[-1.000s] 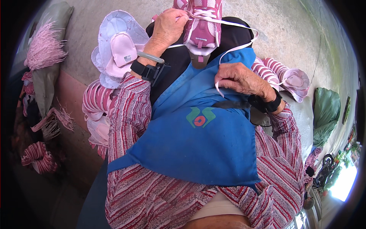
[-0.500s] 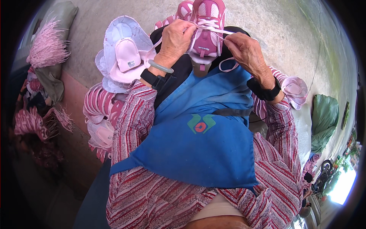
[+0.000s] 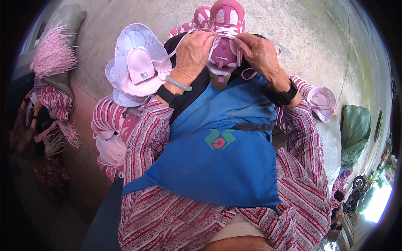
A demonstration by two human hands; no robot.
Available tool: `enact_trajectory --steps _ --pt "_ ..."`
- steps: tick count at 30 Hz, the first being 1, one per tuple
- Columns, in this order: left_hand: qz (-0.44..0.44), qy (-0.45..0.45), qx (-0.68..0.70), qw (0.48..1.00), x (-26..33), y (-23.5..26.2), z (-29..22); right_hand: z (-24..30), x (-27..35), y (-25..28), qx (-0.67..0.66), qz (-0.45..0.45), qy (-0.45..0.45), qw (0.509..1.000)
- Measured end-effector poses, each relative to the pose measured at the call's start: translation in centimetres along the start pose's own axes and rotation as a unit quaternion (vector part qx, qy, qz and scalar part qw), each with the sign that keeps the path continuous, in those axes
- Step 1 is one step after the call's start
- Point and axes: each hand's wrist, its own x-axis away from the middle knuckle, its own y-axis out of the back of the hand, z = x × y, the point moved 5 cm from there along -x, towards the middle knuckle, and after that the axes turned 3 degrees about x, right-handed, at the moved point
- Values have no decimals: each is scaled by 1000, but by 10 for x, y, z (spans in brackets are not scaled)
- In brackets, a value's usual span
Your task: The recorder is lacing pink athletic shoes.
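Observation:
A pink and white sneaker upper sits in front of my lap, toe pointing away, with a white lace crossed through its eyelets. My left hand is closed at the upper's left edge, thumb and forefinger pinching the lace. From there a strand loops out toward the left. On the other side my right hand pinches the lace close to the right eyelet row; its fingertips partly hide the strand. A loose lace loop hangs below my right wrist. The blue apron covers my lap.
Left stand stacked pale uppers and pink striped pieces. A bundle of pink laces lies on a grey-green sack. Another person's hand works at far left. More uppers and a green sack are right.
My right hand has moved left, in toward the eyelets, and both hands sit slightly lower in the picture. The other person's striped bundle at far left has shifted.

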Motion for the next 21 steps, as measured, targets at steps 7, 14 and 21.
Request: enact_trajectory --steps 7,14,21 --pt "84 -42 -160 983 9 -6 -13 -8 1 16 -32 -23 13 999" --pt "49 -59 -88 993 4 -4 -6 -14 2 -1 -27 -9 -23 999" --pt "91 -38 -116 988 1 -2 -7 -25 -12 -5 -83 67 -40 994"
